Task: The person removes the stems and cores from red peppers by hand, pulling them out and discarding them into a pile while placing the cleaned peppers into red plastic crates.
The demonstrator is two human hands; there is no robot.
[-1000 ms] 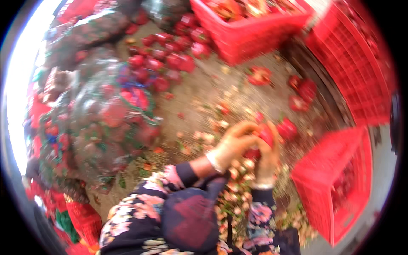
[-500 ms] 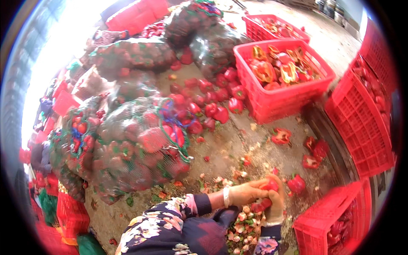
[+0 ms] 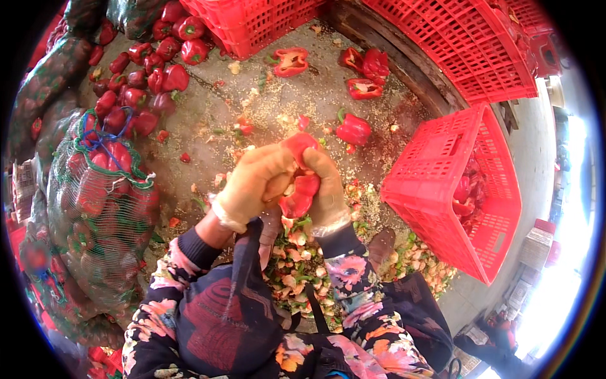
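Observation:
My left hand (image 3: 254, 180), in a pale orange glove, is closed on a red bell pepper (image 3: 299, 197). My right hand (image 3: 328, 189), gloved likewise, grips the same pepper from the other side. The pepper is split, with red pieces showing above and between the hands; the left fingertips are partly hidden behind it. Just beyond the hands lies a whole red pepper (image 3: 353, 129) with a green stem. A halved pepper (image 3: 291, 62) shows its pale inside farther off. Below the hands, pepper cores and green stems (image 3: 303, 259) are heaped between my feet.
A red plastic crate (image 3: 435, 183) tilts at the right with red pepper pieces inside. Another red crate (image 3: 467, 47) stands beyond a wooden beam (image 3: 391, 54). Green mesh sacks (image 3: 104, 221) of peppers line the left, near loose peppers (image 3: 136, 98). Seeds litter the floor.
The head view has swung to the right and down, bringing my hands to the middle. Both hands still hold a red pepper, now seen split between them.

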